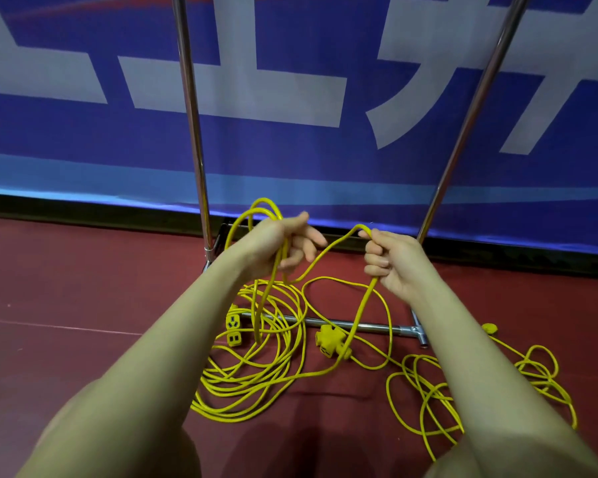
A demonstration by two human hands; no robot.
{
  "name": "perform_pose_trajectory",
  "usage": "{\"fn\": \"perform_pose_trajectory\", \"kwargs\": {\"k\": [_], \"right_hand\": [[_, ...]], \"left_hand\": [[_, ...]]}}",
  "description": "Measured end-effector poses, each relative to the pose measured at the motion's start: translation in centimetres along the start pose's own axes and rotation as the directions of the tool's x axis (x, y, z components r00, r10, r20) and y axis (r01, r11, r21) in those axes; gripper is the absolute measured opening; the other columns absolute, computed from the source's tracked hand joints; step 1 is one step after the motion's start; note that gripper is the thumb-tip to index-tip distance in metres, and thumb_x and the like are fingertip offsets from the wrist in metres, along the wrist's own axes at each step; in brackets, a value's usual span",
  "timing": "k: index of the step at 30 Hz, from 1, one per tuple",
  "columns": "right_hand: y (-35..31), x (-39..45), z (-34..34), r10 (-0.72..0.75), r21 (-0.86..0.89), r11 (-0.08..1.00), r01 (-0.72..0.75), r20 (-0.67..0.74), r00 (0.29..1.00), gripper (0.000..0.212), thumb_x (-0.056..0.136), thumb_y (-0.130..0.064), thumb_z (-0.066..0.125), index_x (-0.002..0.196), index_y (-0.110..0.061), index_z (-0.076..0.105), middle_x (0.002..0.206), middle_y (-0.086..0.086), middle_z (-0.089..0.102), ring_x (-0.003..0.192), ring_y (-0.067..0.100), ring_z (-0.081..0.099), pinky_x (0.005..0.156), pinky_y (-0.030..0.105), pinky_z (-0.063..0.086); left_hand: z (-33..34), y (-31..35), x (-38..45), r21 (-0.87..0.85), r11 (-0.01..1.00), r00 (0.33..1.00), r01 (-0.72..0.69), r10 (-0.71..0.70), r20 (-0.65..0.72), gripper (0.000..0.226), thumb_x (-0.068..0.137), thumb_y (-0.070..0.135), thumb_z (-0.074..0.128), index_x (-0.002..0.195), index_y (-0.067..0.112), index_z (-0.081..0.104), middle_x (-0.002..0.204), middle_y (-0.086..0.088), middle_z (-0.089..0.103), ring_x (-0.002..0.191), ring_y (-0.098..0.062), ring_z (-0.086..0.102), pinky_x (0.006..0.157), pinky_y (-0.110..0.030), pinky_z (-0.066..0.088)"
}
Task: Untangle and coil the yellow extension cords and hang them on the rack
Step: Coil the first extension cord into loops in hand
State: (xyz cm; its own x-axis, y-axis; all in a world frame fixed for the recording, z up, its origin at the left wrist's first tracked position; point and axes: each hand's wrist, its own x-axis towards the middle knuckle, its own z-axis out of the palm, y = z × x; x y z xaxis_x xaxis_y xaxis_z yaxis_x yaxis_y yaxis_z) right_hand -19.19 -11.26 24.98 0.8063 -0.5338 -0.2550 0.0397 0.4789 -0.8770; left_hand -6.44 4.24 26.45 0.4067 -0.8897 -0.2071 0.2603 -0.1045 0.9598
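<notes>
Left hand (283,243): at frame centre, holding several loops of yellow cord (256,367), fingers partly spread.
Right hand (390,262): just right of centre, fist curled round a strand of the same cord, which sags between the two hands.
Cord: most of it lies in loose coils on the red floor (66,288) below the hands; a second tangle (428,401) sits lower right.
Sockets: a yellow socket block (330,341) and two outlet ends (233,329) lie among the coils.
Rack (190,108): chrome poles rise behind, base bar under the cords.
</notes>
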Motion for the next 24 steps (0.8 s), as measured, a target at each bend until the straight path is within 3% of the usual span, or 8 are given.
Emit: {"fn": "perform_pose_trajectory", "kwargs": {"k": [3,5,8,12,14,18,21,24], "right_hand": [[-0.6,-0.1,0.1,0.091,0.168,0.982,-0.090,0.003,0.996,0.024,0.101,-0.012,0.036,0.090,-0.001,0.054,0.046,-0.005,0.035,0.030,0.001,0.024,0.030,0.012,0.017],[-1.0,-0.1,0.2,0.163,0.331,0.928,-0.171,0.052,0.985,0.026,0.101,-0.014,0.034,0.087,-0.001,0.052,0.044,-0.005,0.034,0.028,0.002,0.025,0.029,0.012,0.016],[-1.4,-0.1,0.3,0.161,0.503,0.843,-0.191,0.103,0.981,0.027,0.102,-0.014,0.031,0.084,-0.002,0.048,0.043,-0.003,0.034,0.027,0.004,0.027,0.029,0.013,0.018],[-1.8,0.0,0.7,0.088,0.594,0.796,-0.120,0.082,0.993,0.023,0.102,-0.012,0.030,0.088,-0.003,0.045,0.044,-0.001,0.037,0.029,0.006,0.029,0.030,0.015,0.022],[-1.8,0.0,0.9,0.058,0.582,0.809,-0.086,0.066,0.996,0.021,0.102,-0.011,0.031,0.088,-0.003,0.045,0.046,-0.001,0.038,0.031,0.007,0.031,0.032,0.016,0.025],[-2.0,0.0,0.9,0.011,0.514,0.857,-0.031,0.042,0.999,0.022,0.101,-0.011,0.034,0.087,-0.003,0.049,0.057,0.003,0.047,0.045,0.011,0.045,0.040,0.018,0.040],[-1.9,0.1,0.2,-0.010,0.253,0.967,0.018,-0.033,0.999,0.025,0.102,-0.020,0.036,0.089,-0.007,0.053,0.079,0.007,0.058,0.071,0.016,0.057,0.060,0.022,0.049],[-1.3,-0.1,-0.4,0.003,0.039,0.999,-0.001,-0.054,0.999,0.025,0.101,-0.021,0.037,0.089,-0.009,0.055,0.075,0.005,0.063,0.067,0.015,0.061,0.059,0.021,0.046]], "left_hand": [[0.7,-0.8,-0.2,0.117,0.987,0.988,0.111,-0.122,0.095,0.041,0.103,0.024,0.028,0.095,0.001,0.061,0.072,-0.011,0.071,0.050,-0.014,0.062,0.037,-0.019,0.043],[1.1,-1.4,-0.2,0.102,0.983,0.974,0.149,-0.164,0.154,0.035,0.102,0.018,0.030,0.102,0.001,0.060,0.089,-0.013,0.072,0.076,-0.019,0.070,0.060,-0.026,0.057],[1.7,-2.5,0.0,0.110,0.982,0.954,0.150,-0.173,0.244,0.031,0.101,0.012,0.033,0.109,0.002,0.060,0.102,-0.011,0.071,0.095,-0.021,0.068,0.085,-0.032,0.053],[2.5,-2.8,0.2,0.109,0.983,0.917,0.151,-0.180,0.356,0.029,0.099,0.013,0.035,0.115,0.004,0.057,0.112,-0.010,0.069,0.101,-0.020,0.067,0.081,-0.027,0.054],[2.9,-2.9,0.3,0.128,0.985,0.901,0.115,-0.158,0.403,0.026,0.099,0.013,0.035,0.113,0.008,0.057,0.103,-0.005,0.072,0.097,-0.017,0.068,0.080,-0.024,0.052],[3.7,-3.3,0.6,0.072,0.997,0.921,0.024,-0.050,0.387,0.010,0.094,0.003,0.046,0.098,0.007,0.054,0.075,0.000,0.068,0.071,-0.014,0.069,0.071,-0.026,0.056],[3.7,-2.8,0.9,-0.078,0.995,0.962,-0.066,0.084,0.259,0.014,0.095,-0.002,0.040,0.091,0.007,0.050,0.068,-0.001,0.065,0.064,-0.013,0.068,0.063,-0.025,0.057],[3.4,-2.0,1.3,-0.337,0.930,0.982,-0.148,0.179,0.063,0.020,0.096,-0.002,0.035,0.087,0.009,0.050,0.070,-0.003,0.069,0.070,-0.016,0.071,0.067,-0.029,0.059]]}}
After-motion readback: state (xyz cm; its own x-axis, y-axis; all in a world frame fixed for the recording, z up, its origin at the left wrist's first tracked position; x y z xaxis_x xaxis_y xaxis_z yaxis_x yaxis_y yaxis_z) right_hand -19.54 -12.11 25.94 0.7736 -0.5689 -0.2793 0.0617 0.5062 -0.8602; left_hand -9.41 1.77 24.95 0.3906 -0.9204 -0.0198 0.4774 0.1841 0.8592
